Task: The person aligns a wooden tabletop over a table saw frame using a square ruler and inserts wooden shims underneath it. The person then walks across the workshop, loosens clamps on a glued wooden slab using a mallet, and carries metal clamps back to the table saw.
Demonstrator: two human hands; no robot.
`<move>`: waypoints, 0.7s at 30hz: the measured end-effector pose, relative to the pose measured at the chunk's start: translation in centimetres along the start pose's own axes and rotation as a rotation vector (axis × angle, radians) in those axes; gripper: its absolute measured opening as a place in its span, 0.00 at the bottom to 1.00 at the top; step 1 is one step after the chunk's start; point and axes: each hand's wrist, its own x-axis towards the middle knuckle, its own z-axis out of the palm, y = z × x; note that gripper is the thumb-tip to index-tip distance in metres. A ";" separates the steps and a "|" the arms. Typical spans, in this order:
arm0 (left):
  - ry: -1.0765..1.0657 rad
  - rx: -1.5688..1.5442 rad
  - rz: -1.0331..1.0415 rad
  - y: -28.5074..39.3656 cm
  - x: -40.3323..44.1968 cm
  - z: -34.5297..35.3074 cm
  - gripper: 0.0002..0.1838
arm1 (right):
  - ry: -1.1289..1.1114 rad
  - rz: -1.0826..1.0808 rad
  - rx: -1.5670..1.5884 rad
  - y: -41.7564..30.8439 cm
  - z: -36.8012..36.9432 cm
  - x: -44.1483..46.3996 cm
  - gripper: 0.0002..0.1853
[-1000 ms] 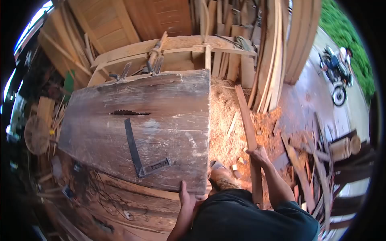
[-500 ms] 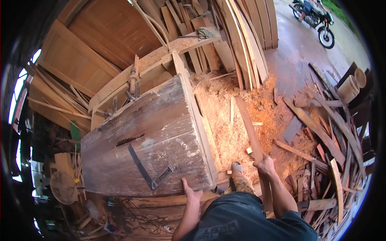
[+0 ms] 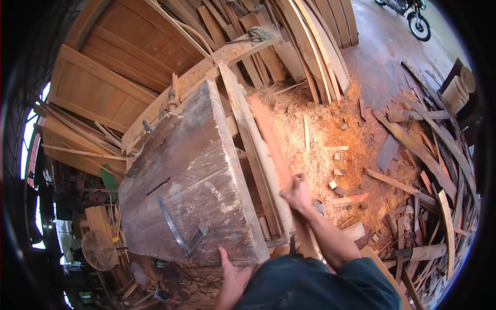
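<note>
A worn wooden saw-table top (image 3: 222,206) sits raised and tilted over its timber frame (image 3: 253,150), with a gap at its right side. My left hand (image 3: 235,274) grips its near edge, thumb on top and fingers hidden beneath. On the tabletop lies a metal try square (image 3: 173,225), close to a narrow blade slot (image 3: 158,186); no blade shows above it. My right hand (image 3: 297,194) is closed around a long reddish-brown board (image 3: 269,137), which slants along the frame's right side. I cannot tell whether board and frame touch.
Sawdust and small wood blocks (image 3: 336,186) cover the floor to the right. Beyond is a scrap-wood pile (image 3: 413,150). Tall planks (image 3: 315,51) and panelled doors (image 3: 93,93) stand at the back. A round fan (image 3: 99,250) is at lower left, a motorcycle (image 3: 417,23) at upper right.
The tabletop has tilted up off its frame, and the saw blade that stuck through the slot no longer shows. My right hand has brought the board leftward, closer to the frame.
</note>
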 end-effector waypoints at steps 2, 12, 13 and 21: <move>0.032 0.039 -0.016 0.3 0.8 -0.8 0.44 | -0.008 -0.021 0.057 -0.5 6.2 0.2 0.35; -0.001 0.015 -0.115 1.3 0.9 -1.4 0.48 | -0.042 -0.143 -0.219 -3.2 11.4 3.4 0.28; -0.003 0.023 -0.110 1.4 0.9 -1.3 0.48 | -0.083 -0.137 -0.204 -2.9 9.7 4.2 0.27; 0.083 0.002 -0.065 1.2 0.7 0.0 0.46 | 0.040 -0.154 -0.061 -3.1 8.2 6.4 0.31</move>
